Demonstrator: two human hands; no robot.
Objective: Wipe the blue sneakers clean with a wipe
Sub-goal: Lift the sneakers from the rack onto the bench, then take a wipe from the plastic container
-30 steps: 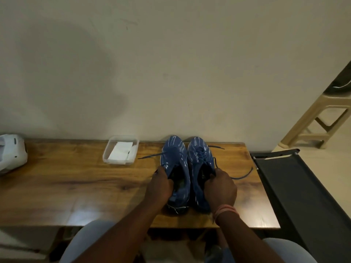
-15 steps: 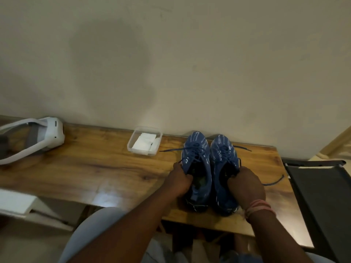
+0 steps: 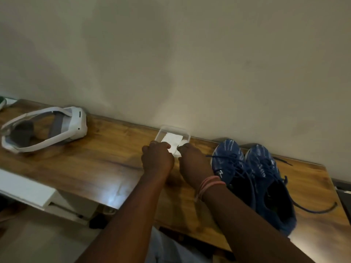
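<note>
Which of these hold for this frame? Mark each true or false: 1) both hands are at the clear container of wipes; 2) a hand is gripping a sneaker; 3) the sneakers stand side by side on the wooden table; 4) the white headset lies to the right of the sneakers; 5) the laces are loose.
1) True: the left hand and right hand are both at the near edge of the clear container, over the white wipes.
2) False: neither hand touches the blue sneakers.
3) True: they stand together on the wooden table, near the wall.
4) False: the white headset lies far to their left.
5) True: the laces trail across the tabletop.
</note>
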